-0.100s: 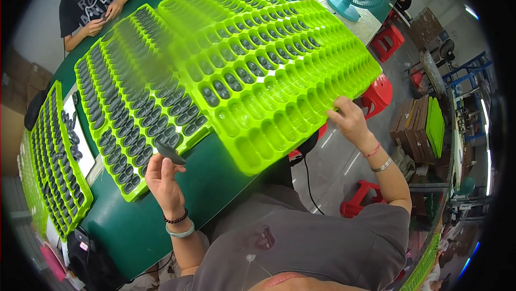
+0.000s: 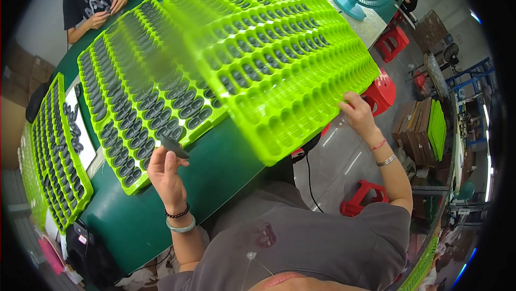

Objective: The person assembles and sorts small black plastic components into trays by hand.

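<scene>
A: Fingers on my left hand (image 2: pixel 167 175) are pinching a dark leaf-shaped piece (image 2: pixel 174 148), head view. Its long axis slants toward the near edge of the worktop (image 2: pixel 215 156).

B: And the partly filled lime tray (image 2: pixel 303 116)?

A: Off to the right, apart from it. My right hand (image 2: pixel 359 116) is nearer, looks closed on the tray's near edge toward the right corner.

B: Anything murky?

A: Blur smears the tray's left side, the grip underneath is hidden, and I can't tell if the tray's lifted.
</scene>
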